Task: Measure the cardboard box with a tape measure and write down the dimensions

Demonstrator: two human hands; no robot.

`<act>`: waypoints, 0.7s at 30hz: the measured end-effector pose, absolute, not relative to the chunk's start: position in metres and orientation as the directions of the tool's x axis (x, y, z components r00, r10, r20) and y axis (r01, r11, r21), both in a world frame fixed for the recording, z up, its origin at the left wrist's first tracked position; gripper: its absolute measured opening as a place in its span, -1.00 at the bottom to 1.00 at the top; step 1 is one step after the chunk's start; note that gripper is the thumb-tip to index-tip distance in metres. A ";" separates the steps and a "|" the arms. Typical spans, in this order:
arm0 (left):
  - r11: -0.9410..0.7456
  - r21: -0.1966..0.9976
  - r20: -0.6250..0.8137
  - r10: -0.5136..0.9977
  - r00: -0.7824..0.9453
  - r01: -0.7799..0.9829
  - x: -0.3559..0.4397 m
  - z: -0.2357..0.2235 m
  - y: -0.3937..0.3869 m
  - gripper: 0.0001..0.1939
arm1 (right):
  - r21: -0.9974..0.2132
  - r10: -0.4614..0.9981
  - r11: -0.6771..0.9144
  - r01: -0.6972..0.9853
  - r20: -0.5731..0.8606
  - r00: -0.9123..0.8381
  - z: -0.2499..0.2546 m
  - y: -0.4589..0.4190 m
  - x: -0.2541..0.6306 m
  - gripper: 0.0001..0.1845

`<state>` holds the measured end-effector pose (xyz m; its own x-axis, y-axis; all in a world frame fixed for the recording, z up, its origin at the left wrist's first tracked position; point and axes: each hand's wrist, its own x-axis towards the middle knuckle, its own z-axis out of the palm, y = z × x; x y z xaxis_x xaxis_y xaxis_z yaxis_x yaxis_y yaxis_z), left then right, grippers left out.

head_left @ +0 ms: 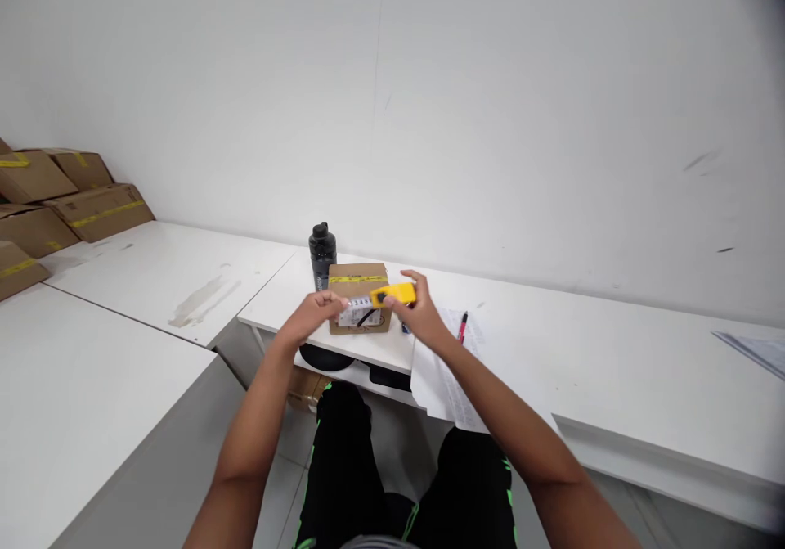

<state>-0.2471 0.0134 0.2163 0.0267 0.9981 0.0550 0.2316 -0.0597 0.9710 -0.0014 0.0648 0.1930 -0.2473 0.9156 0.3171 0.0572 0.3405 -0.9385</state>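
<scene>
A yellow tape measure (401, 293) is gripped in my right hand (422, 312), its thumb on the front of the case. From it a short length of white blade (361, 303) with black numbers runs left to my left hand (316, 313). There my fingers pinch the blade's end. Behind the blade stands a small cardboard box (359, 273) with yellow tape across the top and a white label on its front, partly covered by the tape measure. A small dark item beside the box is mostly hidden by my right hand.
A black bottle (322, 250) stands behind the box's left side. Printed papers (457, 393) and a red pen (462, 328) lie right of it. Several taped cardboard boxes (101, 209) are stacked far left. More papers (751, 348) lie far right; another box (303, 385) sits under the table.
</scene>
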 end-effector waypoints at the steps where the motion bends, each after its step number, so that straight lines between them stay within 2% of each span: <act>1: -0.059 0.973 0.070 0.997 -0.039 0.224 -0.258 0.218 0.023 -0.56 | -0.947 0.940 0.311 0.081 0.294 -0.175 0.195 0.081 0.004 -0.19; 3: -0.045 0.966 0.100 0.974 -0.205 0.256 -0.278 0.218 0.045 -0.55 | -0.961 0.966 0.256 0.108 0.250 -0.065 0.197 0.115 0.014 -0.31; 5: 0.085 0.929 0.046 0.940 -0.339 0.361 -0.293 0.213 0.065 -0.53 | -0.974 0.991 0.131 0.183 0.127 -0.031 0.198 0.144 0.020 -0.35; 8: 0.209 0.886 -0.070 0.943 -0.326 0.414 -0.297 0.201 0.084 -0.51 | -0.957 0.997 0.059 0.286 0.040 -0.071 0.195 0.166 0.018 -0.33; 11: 0.207 0.879 -0.099 0.961 -0.259 0.429 -0.285 0.191 0.090 -0.51 | -0.947 0.993 0.088 0.308 0.059 -0.104 0.194 0.168 0.006 -0.28; 16: 0.135 0.873 -0.033 0.975 -0.221 0.468 -0.275 0.195 0.084 -0.53 | -0.937 0.992 0.094 0.335 0.057 -0.117 0.207 0.163 0.008 -0.26; 21: 0.009 0.879 0.130 0.957 -0.259 0.477 -0.283 0.224 0.076 -0.51 | -0.916 0.954 0.294 0.271 0.266 -0.138 0.207 0.117 0.040 -0.34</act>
<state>-0.2833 0.0757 0.2240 -0.2589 0.9570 0.1304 0.4772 0.0093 0.8787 0.0401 0.1172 0.2070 -0.1379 0.9541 0.2657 0.2714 0.2944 -0.9163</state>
